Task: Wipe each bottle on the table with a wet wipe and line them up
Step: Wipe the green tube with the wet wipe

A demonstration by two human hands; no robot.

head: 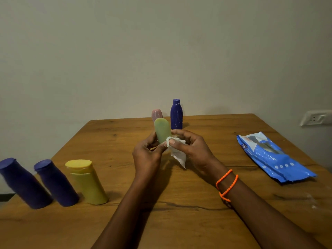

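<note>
A pale green bottle [162, 129] is held above the middle of the wooden table [197, 203]. My left hand [146, 155] grips its lower end. My right hand [193, 150] pinches a crumpled white wet wipe [177, 151] against the bottle's lower side. At the near left stand two dark blue bottles [23, 184] [55, 183] and a yellow bottle [87, 182] side by side in a row. At the far edge stand a pink bottle [156, 114], partly hidden behind the green one, and another dark blue bottle [176, 115].
A blue pack of wet wipes [273, 157] lies flat on the right side of the table. A wall socket [316, 118] sits on the wall at the far right. The wall runs right behind the table's far edge.
</note>
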